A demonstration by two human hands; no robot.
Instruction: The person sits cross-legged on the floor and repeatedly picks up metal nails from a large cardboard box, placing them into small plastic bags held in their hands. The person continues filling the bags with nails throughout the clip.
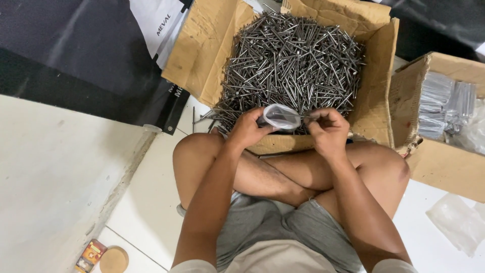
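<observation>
I sit cross-legged on the floor behind an open cardboard box [376, 71] heaped with long steel nails [293, 55]. My left hand [247, 129] holds the mouth of a small clear plastic bag [280, 115] open at the box's near edge. My right hand [328, 129] pinches the other side of the bag, and a thin nail lies across its fingertips toward the opening. Both hands are just above the nail heap.
A second cardboard box [444, 162] at the right holds several filled clear packets [444, 103]. An empty plastic bag [457, 222] lies on the white tile floor at lower right. A small orange carton [91, 255] and a round brown lid [113, 260] sit at lower left.
</observation>
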